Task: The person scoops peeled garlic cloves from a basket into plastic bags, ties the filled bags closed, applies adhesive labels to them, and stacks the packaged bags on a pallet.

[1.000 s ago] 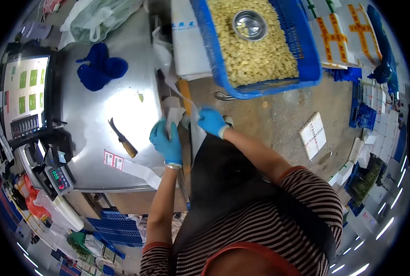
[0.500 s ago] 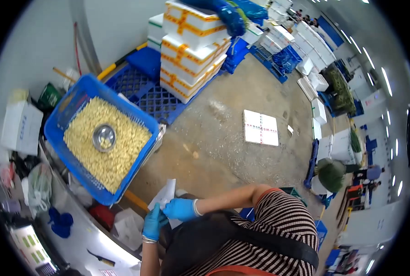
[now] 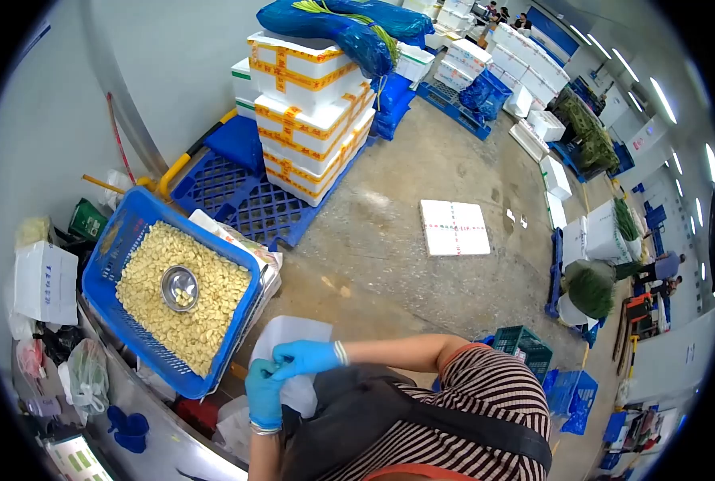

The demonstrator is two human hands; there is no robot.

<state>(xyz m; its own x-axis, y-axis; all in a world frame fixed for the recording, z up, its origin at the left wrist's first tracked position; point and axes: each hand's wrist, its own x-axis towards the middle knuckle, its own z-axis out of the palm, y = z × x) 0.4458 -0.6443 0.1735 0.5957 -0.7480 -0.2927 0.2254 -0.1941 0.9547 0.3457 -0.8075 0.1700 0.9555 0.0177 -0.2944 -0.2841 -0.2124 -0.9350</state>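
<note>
My left hand (image 3: 264,395), in a blue glove, is closed on a translucent white plastic bag (image 3: 292,329). My right hand (image 3: 311,357), gloved the same way, pinches the bag beside it, with the fingertips of both hands meeting. Part of the bag stands up behind my fingers and part hangs below them in front of my dark apron. Just left of my hands is a blue plastic basket (image 3: 151,358) filled with pale yellow pieces that look like peeled garlic cloves (image 3: 212,301). A small round metal bowl (image 3: 179,276) rests on them with a few pieces inside.
Foam boxes (image 3: 313,128) with orange tape are stacked on a blue pallet (image 3: 245,196) behind the basket. A flat white foam box (image 3: 454,228) lies on the floor ahead. A metal table (image 3: 169,445) is at lower left, a green crate (image 3: 524,349) at right. People stand far off.
The bag, a narrow folded strip before, is now spread wider between my hands. My view has shifted, so the basket and hands appear lower.
</note>
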